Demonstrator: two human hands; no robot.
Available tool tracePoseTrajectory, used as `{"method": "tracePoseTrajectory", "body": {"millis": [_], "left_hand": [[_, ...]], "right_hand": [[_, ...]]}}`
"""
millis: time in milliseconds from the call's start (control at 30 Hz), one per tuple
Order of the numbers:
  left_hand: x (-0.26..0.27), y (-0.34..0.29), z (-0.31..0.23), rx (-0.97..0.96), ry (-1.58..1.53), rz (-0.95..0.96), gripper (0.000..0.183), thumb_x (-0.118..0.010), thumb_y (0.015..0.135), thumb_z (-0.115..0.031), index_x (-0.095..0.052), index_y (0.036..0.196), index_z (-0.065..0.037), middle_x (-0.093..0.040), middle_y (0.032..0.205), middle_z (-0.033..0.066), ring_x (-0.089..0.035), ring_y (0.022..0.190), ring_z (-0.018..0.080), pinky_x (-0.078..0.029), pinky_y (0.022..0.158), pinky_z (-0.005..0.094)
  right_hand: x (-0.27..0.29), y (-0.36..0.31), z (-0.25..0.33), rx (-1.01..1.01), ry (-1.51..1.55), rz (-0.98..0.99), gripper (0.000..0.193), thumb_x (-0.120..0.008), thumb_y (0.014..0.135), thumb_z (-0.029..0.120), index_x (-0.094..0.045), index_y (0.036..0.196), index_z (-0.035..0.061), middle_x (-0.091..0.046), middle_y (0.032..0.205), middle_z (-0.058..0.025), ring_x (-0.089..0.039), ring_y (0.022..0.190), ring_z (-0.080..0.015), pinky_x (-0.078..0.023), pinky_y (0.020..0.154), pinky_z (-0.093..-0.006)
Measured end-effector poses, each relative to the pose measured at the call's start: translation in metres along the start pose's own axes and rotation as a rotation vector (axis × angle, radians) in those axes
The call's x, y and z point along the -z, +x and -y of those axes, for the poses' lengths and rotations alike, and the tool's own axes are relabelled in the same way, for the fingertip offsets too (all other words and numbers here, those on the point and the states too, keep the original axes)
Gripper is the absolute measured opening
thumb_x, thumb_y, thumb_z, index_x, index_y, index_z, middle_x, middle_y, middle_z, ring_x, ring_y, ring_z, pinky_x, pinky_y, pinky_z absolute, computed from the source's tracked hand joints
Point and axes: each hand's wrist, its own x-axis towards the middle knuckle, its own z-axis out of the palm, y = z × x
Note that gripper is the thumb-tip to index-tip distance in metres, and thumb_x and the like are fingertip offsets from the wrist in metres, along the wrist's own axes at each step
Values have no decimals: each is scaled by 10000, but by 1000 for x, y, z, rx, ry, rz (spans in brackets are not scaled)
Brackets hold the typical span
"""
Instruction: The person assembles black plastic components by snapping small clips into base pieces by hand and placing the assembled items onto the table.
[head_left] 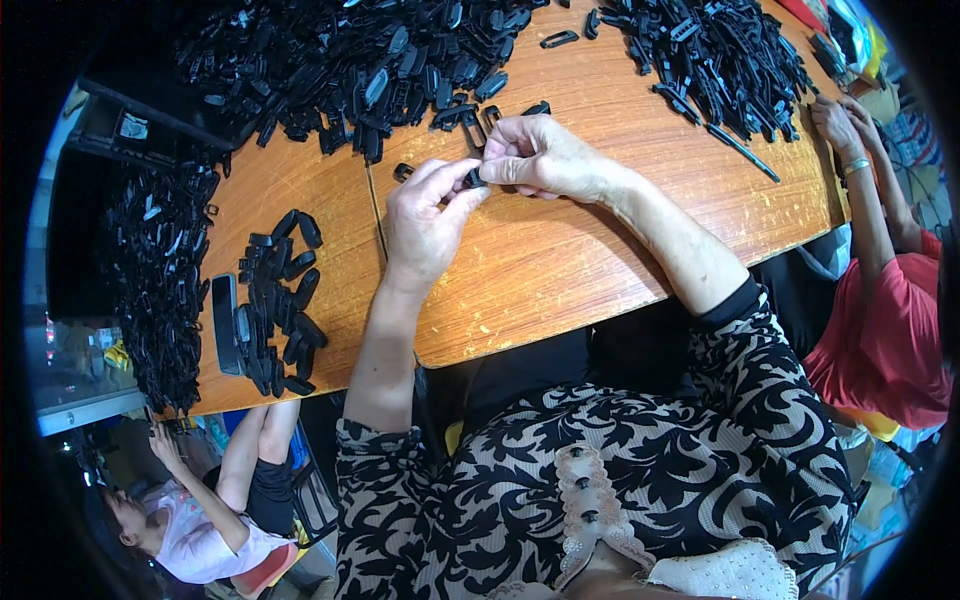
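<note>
Over the middle of the wooden table, my left hand (pixel 428 208) and my right hand (pixel 545 160) meet with fingertips pinched. Between them is a small black plastic part (pixel 474 179), mostly covered by the fingers, so its exact shape is hidden. Both hands grip it from either side. Just beyond the fingers lie a few loose black plastic pieces, one of them a small black loop (pixel 403 172) left of my left hand. A large heap of black plastic parts (pixel 330 70) spreads out beyond my left hand.
Another heap of slim black parts (pixel 715 60) lies at the far right, a thin dark rod (pixel 743 153) beside it. On the left are a phone (pixel 226 325), a cluster of black pieces (pixel 270 300) and a further heap (pixel 160 290). Co-workers sit at both sides.
</note>
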Motion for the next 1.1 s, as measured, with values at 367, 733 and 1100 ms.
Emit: {"method": "tracePoseTrajectory", "body": {"millis": [367,733,1100], "left_hand": [[-1,-4,4,-151,73,-40,310,-726,753,87,-709,1054,12,-660,864,45,-604,735,101,-480,635,221],[13,-4,11,74,-459,52,380,-755,757,78,-712,1122,-15,-694,944,45,-623,878,110,-498,779,211],[32,8,6,258,-1116,-246,282,-600,971,-209,-568,1187,-30,-619,987,45,-620,907,152,-523,672,217]], "right_hand": [[-13,5,-11,111,-126,-195,276,-822,711,199,-601,734,35,-593,663,-39,-535,634,-129,-421,543,-312],[-9,-7,-6,49,174,237,407,-667,906,470,-675,860,66,-603,660,-16,-564,541,-79,-378,430,-193],[45,-3,-5,349,-1264,-477,310,-672,863,158,-654,1162,78,-626,1134,-112,-577,1089,-302,-511,889,-397]]}}
